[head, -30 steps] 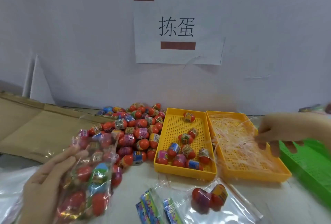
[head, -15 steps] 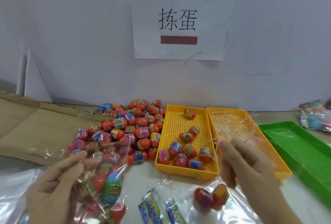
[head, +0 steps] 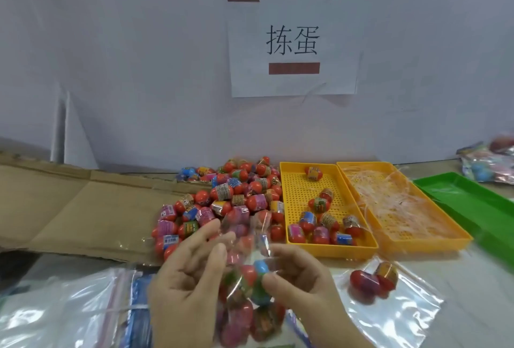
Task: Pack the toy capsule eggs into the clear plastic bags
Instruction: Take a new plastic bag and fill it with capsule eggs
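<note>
A clear plastic bag (head: 247,292) filled with several capsule eggs hangs upright between both hands at the bottom centre. My left hand (head: 183,286) grips its left side and my right hand (head: 303,289) pinches its right side near the top. A loose pile of red and coloured eggs (head: 230,200) lies on the table behind. A yellow tray (head: 294,197) holds several more eggs. Another clear bag (head: 389,308) with two eggs lies flat at the lower right.
A second yellow tray (head: 450,239) holds clear wrappers, and a green tray (head: 478,208) lies to the right. Flattened cardboard (head: 69,208) covers the left. A stack of clear bags (head: 61,314) lies at the lower left. Packed bags (head: 492,164) sit far right.
My right hand came from the wrapper tray over to the filled bag and took hold of it. My left hand carried the bag from the left toward the centre.
</note>
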Demonstrator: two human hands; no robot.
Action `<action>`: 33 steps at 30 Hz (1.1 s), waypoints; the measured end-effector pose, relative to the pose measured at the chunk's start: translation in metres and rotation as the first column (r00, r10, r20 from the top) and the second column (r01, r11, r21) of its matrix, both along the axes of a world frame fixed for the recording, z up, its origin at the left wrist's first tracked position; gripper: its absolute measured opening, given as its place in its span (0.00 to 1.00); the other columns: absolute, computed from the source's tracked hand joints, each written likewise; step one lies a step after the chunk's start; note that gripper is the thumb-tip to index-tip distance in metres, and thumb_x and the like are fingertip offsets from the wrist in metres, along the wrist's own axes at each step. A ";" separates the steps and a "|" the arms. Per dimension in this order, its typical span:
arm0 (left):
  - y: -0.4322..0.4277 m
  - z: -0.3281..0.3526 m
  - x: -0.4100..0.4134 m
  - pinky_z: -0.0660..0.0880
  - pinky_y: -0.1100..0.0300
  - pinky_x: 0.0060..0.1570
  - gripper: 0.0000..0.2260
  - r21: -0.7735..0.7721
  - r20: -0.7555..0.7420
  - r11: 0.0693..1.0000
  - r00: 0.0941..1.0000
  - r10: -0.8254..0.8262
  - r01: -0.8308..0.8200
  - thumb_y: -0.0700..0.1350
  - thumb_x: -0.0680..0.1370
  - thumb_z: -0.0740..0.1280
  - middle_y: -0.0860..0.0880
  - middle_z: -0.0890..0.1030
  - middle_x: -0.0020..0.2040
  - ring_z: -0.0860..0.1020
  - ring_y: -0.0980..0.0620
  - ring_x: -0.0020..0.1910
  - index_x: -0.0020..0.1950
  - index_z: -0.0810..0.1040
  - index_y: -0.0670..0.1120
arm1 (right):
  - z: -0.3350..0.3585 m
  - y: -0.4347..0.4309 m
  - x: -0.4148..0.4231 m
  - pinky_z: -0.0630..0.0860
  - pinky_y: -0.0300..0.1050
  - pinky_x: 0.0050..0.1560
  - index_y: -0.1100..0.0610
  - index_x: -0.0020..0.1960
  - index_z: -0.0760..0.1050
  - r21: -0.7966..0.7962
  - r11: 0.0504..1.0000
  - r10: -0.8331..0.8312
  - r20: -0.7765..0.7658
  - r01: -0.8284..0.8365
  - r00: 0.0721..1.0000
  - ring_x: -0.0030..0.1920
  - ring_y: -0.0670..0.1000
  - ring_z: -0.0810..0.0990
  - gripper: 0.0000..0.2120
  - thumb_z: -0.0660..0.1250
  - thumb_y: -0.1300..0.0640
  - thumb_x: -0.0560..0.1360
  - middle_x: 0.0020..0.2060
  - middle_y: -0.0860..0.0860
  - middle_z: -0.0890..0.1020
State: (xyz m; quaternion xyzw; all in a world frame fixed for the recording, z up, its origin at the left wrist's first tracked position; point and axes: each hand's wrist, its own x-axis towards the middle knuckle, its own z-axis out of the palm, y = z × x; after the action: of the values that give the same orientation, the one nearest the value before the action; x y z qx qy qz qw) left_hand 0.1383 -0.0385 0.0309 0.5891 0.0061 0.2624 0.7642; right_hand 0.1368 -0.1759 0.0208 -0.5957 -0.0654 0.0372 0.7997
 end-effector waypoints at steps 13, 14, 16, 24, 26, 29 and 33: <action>0.008 -0.009 0.012 0.82 0.57 0.38 0.09 -0.136 -0.342 0.981 0.923 -0.174 0.135 0.47 0.64 0.72 0.48 0.87 0.41 0.85 0.50 0.41 0.41 0.87 0.55 | -0.005 -0.013 0.005 0.77 0.37 0.31 0.50 0.41 0.82 0.040 0.996 -0.081 -0.043 0.083 0.996 0.35 0.47 0.81 0.26 0.84 0.41 0.48 0.37 0.51 0.83; 0.008 -0.009 0.011 0.82 0.53 0.42 0.09 -0.114 -0.342 0.986 0.927 -0.153 0.121 0.48 0.64 0.72 0.48 0.87 0.42 0.85 0.49 0.43 0.42 0.87 0.56 | -0.004 -0.013 0.006 0.76 0.37 0.29 0.50 0.40 0.82 0.025 0.997 -0.073 -0.052 0.074 0.996 0.34 0.46 0.80 0.24 0.83 0.40 0.50 0.36 0.50 0.82; 0.008 -0.008 0.010 0.81 0.50 0.45 0.07 -0.050 -0.319 0.992 0.940 -0.125 0.115 0.47 0.68 0.72 0.49 0.87 0.41 0.85 0.50 0.43 0.43 0.87 0.57 | -0.003 -0.014 0.007 0.75 0.36 0.27 0.50 0.38 0.81 -0.006 0.997 -0.072 -0.069 0.072 0.995 0.33 0.46 0.79 0.16 0.80 0.43 0.57 0.34 0.49 0.80; 0.011 -0.011 0.011 0.81 0.56 0.42 0.13 0.194 -0.258 0.981 0.964 0.064 -0.014 0.40 0.76 0.71 0.57 0.86 0.39 0.84 0.58 0.40 0.40 0.82 0.59 | -0.001 -0.020 0.009 0.78 0.40 0.29 0.50 0.36 0.83 -0.115 0.988 -0.107 -0.057 0.100 0.993 0.32 0.50 0.83 0.08 0.75 0.49 0.58 0.33 0.51 0.83; 0.013 -0.011 0.010 0.81 0.60 0.39 0.12 0.207 -0.245 0.978 0.968 0.048 0.004 0.40 0.76 0.71 0.57 0.85 0.38 0.84 0.59 0.39 0.41 0.82 0.58 | -0.001 -0.022 0.011 0.78 0.39 0.30 0.51 0.36 0.83 -0.107 0.990 -0.098 -0.071 0.090 0.993 0.34 0.49 0.83 0.07 0.75 0.51 0.59 0.33 0.51 0.83; 0.015 -0.010 0.009 0.77 0.68 0.31 0.11 0.180 -0.242 0.981 0.970 -0.024 0.070 0.38 0.76 0.70 0.56 0.85 0.36 0.82 0.61 0.34 0.42 0.82 0.55 | 0.001 -0.025 0.012 0.77 0.39 0.28 0.53 0.35 0.83 -0.041 0.997 -0.062 -0.099 0.059 0.993 0.32 0.48 0.81 0.03 0.74 0.56 0.61 0.32 0.52 0.82; 0.017 -0.002 0.011 0.76 0.66 0.26 0.04 0.003 -0.273 0.973 0.936 -0.222 0.231 0.42 0.75 0.71 0.51 0.85 0.36 0.79 0.58 0.27 0.43 0.86 0.46 | 0.008 -0.032 0.014 0.76 0.36 0.25 0.54 0.42 0.84 -0.030 0.995 -0.099 -0.067 0.097 0.993 0.28 0.47 0.80 0.10 0.73 0.61 0.62 0.32 0.51 0.83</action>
State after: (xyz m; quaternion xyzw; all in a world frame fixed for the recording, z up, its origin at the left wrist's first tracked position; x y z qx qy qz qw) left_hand 0.1496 -0.0212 0.0286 0.6297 0.0381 0.0896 0.7707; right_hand 0.1510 -0.2075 0.0285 -0.6072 -0.0081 0.0190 0.7943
